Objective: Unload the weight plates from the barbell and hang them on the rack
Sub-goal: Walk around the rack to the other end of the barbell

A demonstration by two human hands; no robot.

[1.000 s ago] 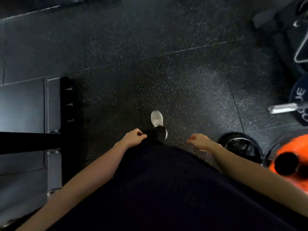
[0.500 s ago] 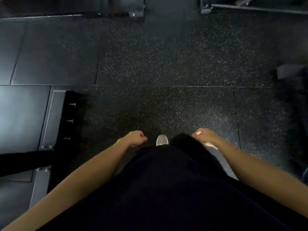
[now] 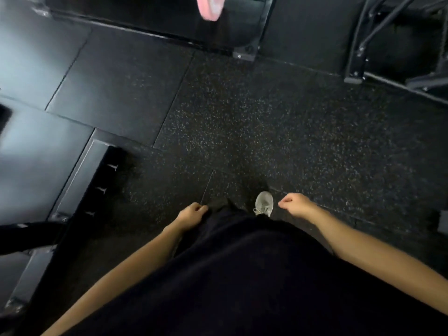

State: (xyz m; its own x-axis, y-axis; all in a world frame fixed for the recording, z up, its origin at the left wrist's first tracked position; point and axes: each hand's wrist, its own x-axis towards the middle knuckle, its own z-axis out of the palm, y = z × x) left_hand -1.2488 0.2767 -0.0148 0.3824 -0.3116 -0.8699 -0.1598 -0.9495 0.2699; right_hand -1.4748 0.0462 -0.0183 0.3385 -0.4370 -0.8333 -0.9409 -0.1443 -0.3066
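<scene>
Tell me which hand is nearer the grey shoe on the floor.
Right. The right hand hangs just to the right of the grey shoe, almost beside it. The left hand sits farther off on the shoe's left, past the dark trouser leg.

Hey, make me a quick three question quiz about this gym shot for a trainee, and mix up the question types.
1. True or false: the left hand is carrying a weight plate.
2. Multiple choice: the pink disc sits at the A) top edge, B) bottom edge, C) right edge of the view.
3. Fill in: between the two hands, a light grey ____ is planted on the speckled floor.

Key
1. False. Both it and the right hand hang loosely curled, holding nothing.
2. A
3. shoe
</scene>
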